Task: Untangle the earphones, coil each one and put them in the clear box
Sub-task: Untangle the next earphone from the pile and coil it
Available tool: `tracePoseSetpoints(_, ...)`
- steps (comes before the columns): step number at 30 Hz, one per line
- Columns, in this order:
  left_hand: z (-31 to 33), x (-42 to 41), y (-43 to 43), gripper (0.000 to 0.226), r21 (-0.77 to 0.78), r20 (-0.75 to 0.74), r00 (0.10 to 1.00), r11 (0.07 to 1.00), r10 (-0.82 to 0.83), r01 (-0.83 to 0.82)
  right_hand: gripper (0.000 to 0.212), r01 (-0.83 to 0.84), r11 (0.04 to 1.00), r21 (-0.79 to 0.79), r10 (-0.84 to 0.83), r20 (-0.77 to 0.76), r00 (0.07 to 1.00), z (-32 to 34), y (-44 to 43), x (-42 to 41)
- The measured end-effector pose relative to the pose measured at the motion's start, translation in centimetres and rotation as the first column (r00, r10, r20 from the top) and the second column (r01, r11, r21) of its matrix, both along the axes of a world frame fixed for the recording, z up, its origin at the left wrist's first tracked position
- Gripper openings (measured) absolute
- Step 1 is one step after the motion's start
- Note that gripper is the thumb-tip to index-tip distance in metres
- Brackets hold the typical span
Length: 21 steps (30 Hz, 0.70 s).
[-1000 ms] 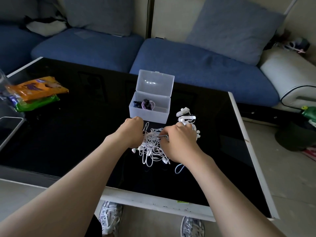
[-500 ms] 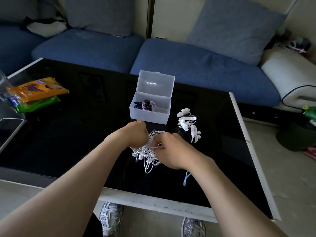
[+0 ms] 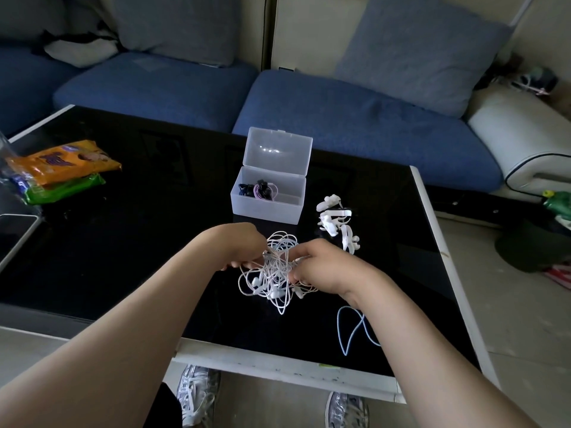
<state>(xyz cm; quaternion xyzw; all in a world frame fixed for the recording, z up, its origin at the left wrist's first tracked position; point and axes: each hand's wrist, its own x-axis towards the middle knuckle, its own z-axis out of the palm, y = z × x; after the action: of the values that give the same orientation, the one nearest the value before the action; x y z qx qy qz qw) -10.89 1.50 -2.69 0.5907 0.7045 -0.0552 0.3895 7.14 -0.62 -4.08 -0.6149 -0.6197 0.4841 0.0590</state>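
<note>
Left hand (image 3: 242, 245) & right hand (image 3: 324, 268) each pinch, apparently, white earphone tangle (image 3: 273, 284) nr clear box (image 3: 265, 209).

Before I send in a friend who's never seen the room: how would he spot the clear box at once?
Find the black table in front of the blue sofa. Just beyond the tangle of white earphones stands the clear box. It is the only box there: see-through, lid standing open, with dark and purple earphones coiled inside.
</note>
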Motion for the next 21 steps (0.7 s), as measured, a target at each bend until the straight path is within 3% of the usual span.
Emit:
tracePoseSetpoints(2,-0.3,0.2,0.4,0.034,0.050,0.069,0.996,0.997,0.062,-0.065,0.008,0.013,1.000,0.003,-0.013,-0.029,0.999,0.5,-0.2,0.0)
tracePoseSetpoints(3,-0.4,0.2,0.6,0.032,0.055,0.115,0.989,0.993,0.094,-0.100,0.010,0.025,1.000,0.004,-0.024,-0.041,0.999,0.8,-0.2,0.0)
tracePoseSetpoints(5,-0.6,0.2,1.0,0.026,0.085,0.198,0.969,0.983,0.145,-0.165,0.024,0.054,0.998,-0.013,-0.055,-0.071,0.996,1.0,-0.4,0.1)
tracePoseSetpoints(7,-0.8,0.0,1.2,0.016,0.117,0.274,0.941,0.965,0.197,-0.236,0.051,0.118,0.993,-0.015,-0.119,-0.112,0.987,0.9,-0.4,0.1)
tracePoseSetpoints(9,-0.4,-0.1,1.1,0.013,0.109,0.383,0.891,0.946,0.244,-0.306,0.060,0.213,0.977,0.020,-0.208,-0.146,0.967,0.8,-0.5,0.1)
tracePoseSetpoints(15,0.8,0.2,0.6,0.037,0.132,0.570,0.794,0.930,0.212,-0.343,0.026,0.364,0.921,0.139,-0.321,-0.261,0.910,1.3,-0.1,0.7)
tracePoseSetpoints(18,1.1,0.6,0.8,0.024,0.085,0.667,0.689,0.890,0.284,-0.448,0.034,0.463,0.870,0.170,-0.398,-0.313,0.862,1.8,-0.1,0.6)
tracePoseSetpoints(21,1.6,1.1,1.1,0.012,-0.013,0.776,0.501,0.804,0.383,-0.595,0.030,0.596,0.786,0.165,-0.533,-0.309,0.788,1.7,0.0,0.6)
